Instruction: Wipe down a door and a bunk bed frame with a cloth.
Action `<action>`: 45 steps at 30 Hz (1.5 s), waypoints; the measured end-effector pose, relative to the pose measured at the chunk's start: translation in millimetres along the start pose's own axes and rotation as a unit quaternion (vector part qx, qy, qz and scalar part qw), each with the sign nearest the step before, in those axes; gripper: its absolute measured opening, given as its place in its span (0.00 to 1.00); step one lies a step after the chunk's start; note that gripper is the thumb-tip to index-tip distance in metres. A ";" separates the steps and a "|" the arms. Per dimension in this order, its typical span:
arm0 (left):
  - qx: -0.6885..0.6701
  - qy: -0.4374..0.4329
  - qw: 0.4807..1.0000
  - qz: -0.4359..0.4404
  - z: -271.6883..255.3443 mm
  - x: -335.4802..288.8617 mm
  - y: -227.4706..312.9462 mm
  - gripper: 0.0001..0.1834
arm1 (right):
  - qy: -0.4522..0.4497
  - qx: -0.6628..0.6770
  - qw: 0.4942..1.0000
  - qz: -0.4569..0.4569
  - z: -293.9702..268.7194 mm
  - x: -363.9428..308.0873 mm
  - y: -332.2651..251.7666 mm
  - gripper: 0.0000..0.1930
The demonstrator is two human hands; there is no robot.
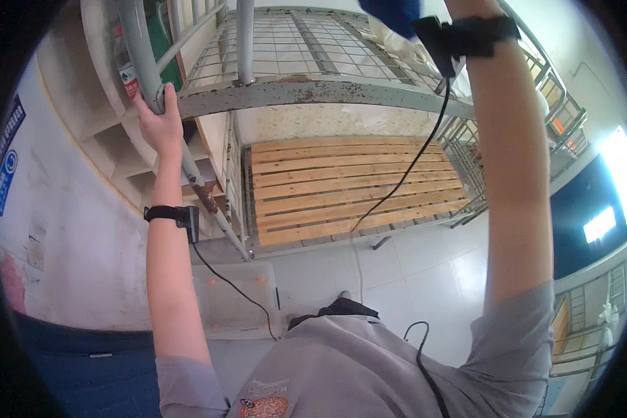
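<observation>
My left hand (161,129) is closed round the grey metal corner post (138,49) of a bunk bed, where the worn upper side rail (313,95) joins it. Raised to the top edge of the head view is my right hand (472,7); only its base beyond the wrist shows, and its fingers are cut off. A piece of blue cloth (395,15) appears close to that hand, above the upper bunk's wire mesh base (272,45). Whether my right hand holds the cloth cannot be seen. Both wrists wear black straps with cables.
Wooden slats (355,184) form the lower bunk below the rail. A bottle with a red label (128,78) stands by the shelves (115,150) left of the post. On the floor sits a clear plastic bin (233,299). More metal bunks (561,104) stand at the right.
</observation>
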State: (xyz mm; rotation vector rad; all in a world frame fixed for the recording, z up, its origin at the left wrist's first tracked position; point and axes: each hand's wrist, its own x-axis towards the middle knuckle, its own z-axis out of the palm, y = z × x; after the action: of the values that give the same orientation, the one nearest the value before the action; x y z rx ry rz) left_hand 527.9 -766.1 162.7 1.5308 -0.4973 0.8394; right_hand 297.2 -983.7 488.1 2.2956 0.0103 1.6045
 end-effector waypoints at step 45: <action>-0.015 0.022 1.000 0.017 9.1 -1.8 -21.3 0.31 | -0.165 -0.158 0.968 0.104 -41.1 -63.3 85.6 0.20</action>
State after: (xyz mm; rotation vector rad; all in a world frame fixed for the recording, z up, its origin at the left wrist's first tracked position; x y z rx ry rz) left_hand 544.3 -772.1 147.4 1.4770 -0.5028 0.8856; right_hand 220.9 -1065.8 466.9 2.3304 -0.5434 1.1852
